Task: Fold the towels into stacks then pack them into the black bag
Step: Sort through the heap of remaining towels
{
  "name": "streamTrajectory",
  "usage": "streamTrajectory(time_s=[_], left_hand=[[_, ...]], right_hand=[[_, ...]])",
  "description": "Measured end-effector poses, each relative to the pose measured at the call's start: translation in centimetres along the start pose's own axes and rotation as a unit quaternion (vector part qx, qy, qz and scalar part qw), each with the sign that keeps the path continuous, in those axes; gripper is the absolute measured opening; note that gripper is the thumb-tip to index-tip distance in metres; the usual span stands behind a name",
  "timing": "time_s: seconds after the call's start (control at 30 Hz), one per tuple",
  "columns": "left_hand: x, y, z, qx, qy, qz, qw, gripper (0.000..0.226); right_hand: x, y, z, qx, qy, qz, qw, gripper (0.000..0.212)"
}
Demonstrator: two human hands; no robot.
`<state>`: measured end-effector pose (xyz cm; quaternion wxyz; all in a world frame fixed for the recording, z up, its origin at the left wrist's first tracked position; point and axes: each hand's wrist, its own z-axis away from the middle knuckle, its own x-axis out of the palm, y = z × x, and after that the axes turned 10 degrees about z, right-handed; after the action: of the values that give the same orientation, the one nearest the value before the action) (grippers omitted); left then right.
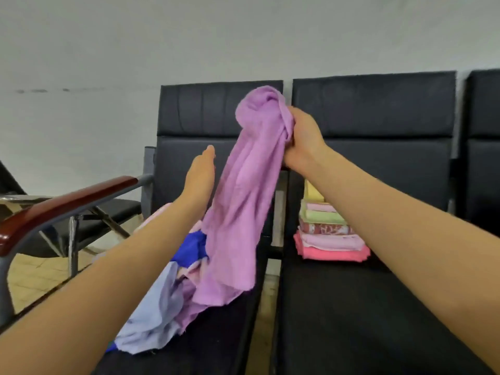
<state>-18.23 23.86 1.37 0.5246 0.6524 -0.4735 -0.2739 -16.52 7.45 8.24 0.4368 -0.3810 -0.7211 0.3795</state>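
Folding was the step in hand, with packing some way off: no black bag showed anywhere in the head view. The right hand (pixel 300 136) gripped a bunched lilac terry towel (pixel 240 201) by its upper end, holding it up in front of the black padded chair back (pixel 189 109), so that the cloth hung down in a loose twisted column and its lower edge trailed onto the unsorted heap of crumpled towels (pixel 167 301), pale blue, royal blue and pink, on the left black seat (pixel 216 345). The left hand (pixel 201 177) was flat, fingers straight and together, holding nothing, just beside the hanging towel and seemingly not touching it. On the right black seat (pixel 351 307) stood a neat stack of folded towels (pixel 327 231), pink at the bottom, then patterned red, green, pale pink and yellow; the right forearm hid part of it. A red-brown wooden armrest (pixel 62 204) ran along the left edge.

The next move would probably call for the left hand to find a free corner or edge of the lilac towel, so that both hands could spread it open before any fold. Since the cloth was twisted, a shake might be needed first.
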Motion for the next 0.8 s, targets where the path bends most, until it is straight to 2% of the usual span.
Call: streamTrajectory(time_s=[0.07, 0.17, 0.23, 0.3, 0.4, 0.47, 0.63, 0.7, 0.8], left_hand=[[3.0, 0.1, 2.0, -0.058, -0.054, 0.07, 0.994, 0.054], [7.7, -0.4, 4.9, -0.137, -0.176, 0.15, 0.963, 0.067], [10.7, -1.2, 6.8, -0.153, -0.253, 0.186, 0.937, 0.061], [12.9, -2.6, 8.7, -0.171, -0.297, 0.183, 0.921, 0.041], [14.7, -5.2, 10.2, -0.181, -0.306, 0.145, 0.923, 0.033], [15.3, -7.1, 10.4, -0.184, -0.283, 0.153, 0.929, 0.023], [15.0, -11.5, 10.3, -0.218, -0.239, 0.178, 0.929, 0.035], [14.8, -12.9, 10.0, -0.205, -0.246, 0.145, 0.936, 0.033], [15.3, -14.8, 10.4, -0.139, -0.245, 0.023, 0.959, 0.028]], right_hand=[[-2.0, -2.4, 1.6, -0.03, 0.021, -0.013, 0.999, 0.028], [-5.5, -4.6, 3.4, -0.039, 0.071, 0.06, 0.995, 0.026], [-8.2, -5.3, 4.3, -0.051, 0.106, 0.122, 0.986, 0.033], [-11.4, -5.1, 5.1, -0.057, 0.147, 0.16, 0.974, 0.04], [-16.6, -3.5, 6.7, -0.033, 0.199, 0.173, 0.964, 0.045], [-19.8, -1.9, 8.0, -0.011, 0.228, 0.151, 0.962, 0.038], [-27.0, 4.0, 11.1, 0.089, 0.271, 0.115, 0.951, 0.022], [-29.2, 6.5, 12.6, 0.132, 0.3, 0.136, 0.935, 0.02], [-31.7, 8.7, 14.1, 0.169, 0.306, 0.188, 0.918, 0.025]])
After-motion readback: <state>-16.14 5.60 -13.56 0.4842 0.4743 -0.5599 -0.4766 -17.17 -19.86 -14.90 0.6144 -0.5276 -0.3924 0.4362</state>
